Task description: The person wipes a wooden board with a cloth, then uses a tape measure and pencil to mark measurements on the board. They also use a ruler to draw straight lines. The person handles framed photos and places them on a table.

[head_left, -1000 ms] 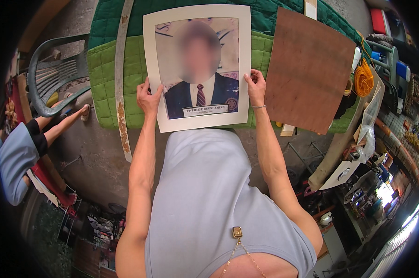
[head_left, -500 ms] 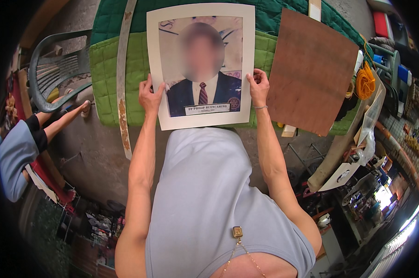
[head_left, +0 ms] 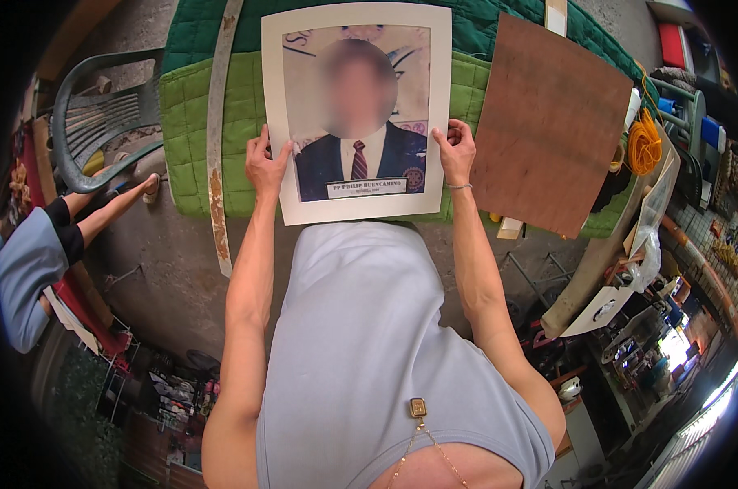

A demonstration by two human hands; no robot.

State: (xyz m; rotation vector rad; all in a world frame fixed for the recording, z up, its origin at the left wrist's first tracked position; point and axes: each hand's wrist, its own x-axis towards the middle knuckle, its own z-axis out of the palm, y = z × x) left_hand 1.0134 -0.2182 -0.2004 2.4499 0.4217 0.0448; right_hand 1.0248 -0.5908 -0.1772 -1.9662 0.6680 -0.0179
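A large portrait print with a wide white border lies on a green quilted cloth that covers the table. My left hand grips the print's lower left edge. My right hand grips its lower right edge. Both thumbs rest on top of the white border. The print shows a person in a dark suit and a red tie, with a small label under it.
A brown board lies to the right of the print. A long rusty metal strip lies to its left. Another person in blue sits at the left near a green plastic chair. An orange cord coil and cluttered shelves stand at the right.
The print has moved a little farther up over the cloth, and both my hands have gone with it, holding its lower edges throughout.
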